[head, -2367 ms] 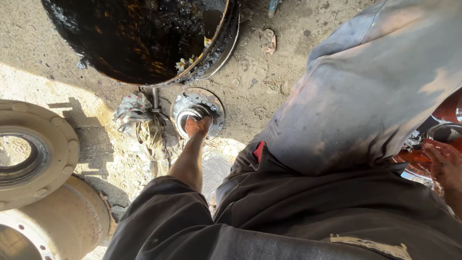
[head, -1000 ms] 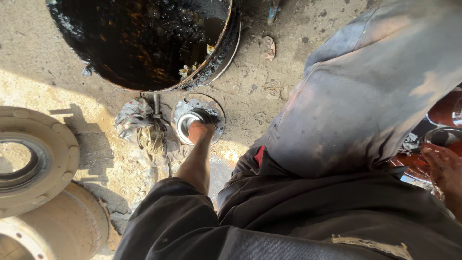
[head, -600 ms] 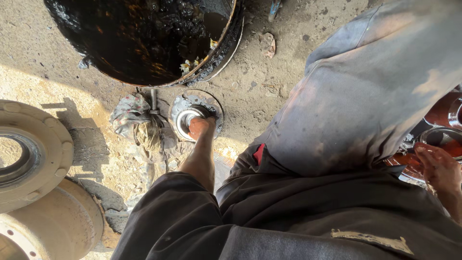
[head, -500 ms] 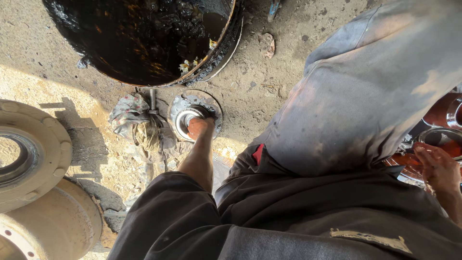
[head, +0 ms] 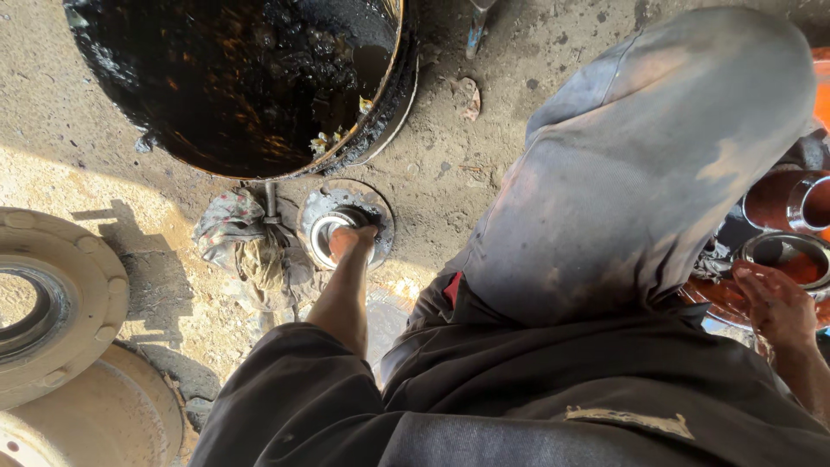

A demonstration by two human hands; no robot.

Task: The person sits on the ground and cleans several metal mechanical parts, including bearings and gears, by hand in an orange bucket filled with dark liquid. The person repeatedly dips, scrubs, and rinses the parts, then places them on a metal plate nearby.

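My left hand (head: 348, 240) reaches down to a round shiny metal flange (head: 322, 204) lying on the dirt ground, and its fingers curl over the raised centre ring. My right hand (head: 772, 303) is at the right edge, fingers spread, resting against a greasy metal ring (head: 794, 251) smeared with reddish grease. Behind that ring stands a rust-red cylindrical part (head: 778, 197). My bent knee in dirty grey trousers (head: 640, 173) fills the space between the two hands.
A big drum of black oily sludge (head: 233, 78) stands just beyond the flange. A dirty rag (head: 238, 242) with a metal rod (head: 271, 201) lies left of it. A tan wheel hub (head: 69, 303) and a brake drum (head: 104, 415) lie at the left.
My left hand stays on the flange's centre ring with only a small shift. The view has tilted, showing more of my knee and of the red parts by my right hand.
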